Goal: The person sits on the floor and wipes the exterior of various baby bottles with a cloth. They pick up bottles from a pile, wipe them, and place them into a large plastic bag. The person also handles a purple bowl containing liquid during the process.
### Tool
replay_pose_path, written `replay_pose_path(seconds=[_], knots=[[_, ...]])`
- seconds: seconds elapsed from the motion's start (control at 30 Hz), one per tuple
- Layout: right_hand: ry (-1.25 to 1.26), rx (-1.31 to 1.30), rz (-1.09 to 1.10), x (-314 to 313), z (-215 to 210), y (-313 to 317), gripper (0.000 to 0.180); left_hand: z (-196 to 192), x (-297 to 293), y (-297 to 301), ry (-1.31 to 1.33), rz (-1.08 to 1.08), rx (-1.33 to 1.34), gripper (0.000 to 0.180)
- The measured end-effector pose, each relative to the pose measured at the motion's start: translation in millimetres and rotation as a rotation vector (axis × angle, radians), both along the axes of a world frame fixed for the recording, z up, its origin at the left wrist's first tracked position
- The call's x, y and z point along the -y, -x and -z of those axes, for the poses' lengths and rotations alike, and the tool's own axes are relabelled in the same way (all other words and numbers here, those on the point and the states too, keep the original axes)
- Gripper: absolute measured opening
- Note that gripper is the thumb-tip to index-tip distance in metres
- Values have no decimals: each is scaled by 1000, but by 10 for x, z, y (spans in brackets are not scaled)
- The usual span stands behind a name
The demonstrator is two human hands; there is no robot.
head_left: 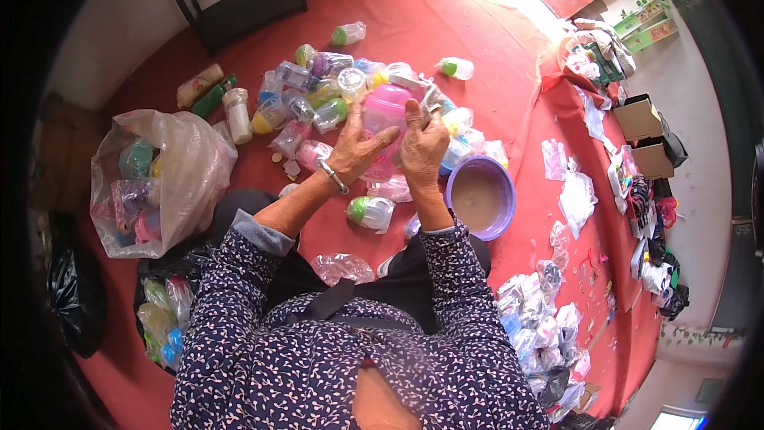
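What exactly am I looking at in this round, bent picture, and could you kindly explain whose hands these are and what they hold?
It is a single view from a wide fisheye camera worn on a person's head, looking down, so straight edges curve. The left hand and right hand are the wearer's own; together they grip a pink plastic bottle in clear wrapping. On the red floor covering lie many small wrapped baby bottles, a purple bowl and a clear bag of bottles.

red floor [446, 16], bottles [318, 87], purple bowl [503, 223]
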State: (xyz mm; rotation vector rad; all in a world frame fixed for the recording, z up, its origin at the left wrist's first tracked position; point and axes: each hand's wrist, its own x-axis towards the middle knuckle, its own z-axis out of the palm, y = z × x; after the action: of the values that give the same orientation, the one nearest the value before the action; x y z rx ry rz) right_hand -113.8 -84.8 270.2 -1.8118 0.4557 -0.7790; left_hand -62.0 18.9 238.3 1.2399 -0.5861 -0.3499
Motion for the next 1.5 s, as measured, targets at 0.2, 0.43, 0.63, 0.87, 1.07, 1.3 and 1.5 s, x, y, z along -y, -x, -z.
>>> replay_pose_path(seconds=[0.2, 0.43, 0.63, 0.87, 1.07, 1.3, 1.5], knots=[[366, 166, -303, -81, 73, 98, 19, -13, -179, -365, 342, 122, -715, 56], [-561, 377, -87, 446, -191, 57, 21, -69, -211, -286, 326, 364, -885, 49], [704, 100, -205, 56, -98, -53, 27, 95, -114, -184, 76, 78, -285, 53], [-1130, 327, -356, 534, -61, 34, 31, 61, -298, -461, 504, 427, -959, 60], [-1008, 265, -298, 396, -148, 93, 34, 119, -249, -437, 660, 387, -1061, 64], [643, 201, -284, -486, 122, -8, 16, 355, -329, -540, 770, 439, -889, 53], [-1105, 253, -184, 199, 204, -53, 23, 81, -214, -548, 664, -158, -997, 51]])
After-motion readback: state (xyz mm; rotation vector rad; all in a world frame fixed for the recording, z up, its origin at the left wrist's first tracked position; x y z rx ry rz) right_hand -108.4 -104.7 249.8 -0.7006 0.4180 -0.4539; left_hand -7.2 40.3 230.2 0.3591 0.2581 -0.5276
